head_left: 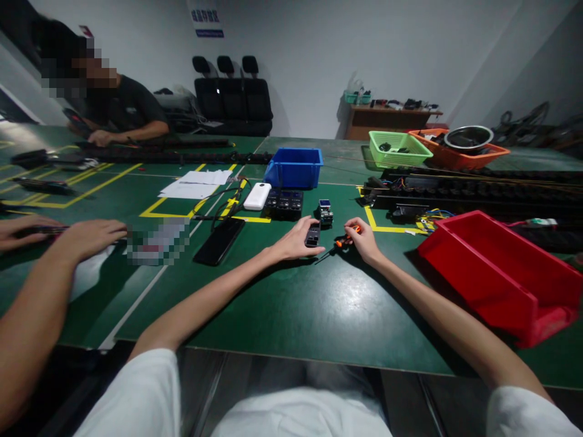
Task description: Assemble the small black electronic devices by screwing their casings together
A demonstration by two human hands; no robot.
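Note:
My left hand (298, 241) is closed around a small black device (313, 235) on the green table (291, 297). To its right, my right hand (362, 238) grips an orange and black screwdriver (342, 241), whose thin dark shaft points down and left toward the device. Just beyond the hands stand small dark modules with light parts (325, 213). Behind my left hand is a group of black modules (285, 204). A white rounded box (257, 196) lies beside them, and a black phone (219, 241) rests farther left.
A blue bin (296, 168) stands behind the modules. At right are a red bin (505, 273), black rails (455, 191) and wires. Green (398, 159) and orange (485, 162) baskets stand behind. Another person's hands (91, 240) work at left; a second person (132, 112) sits across.

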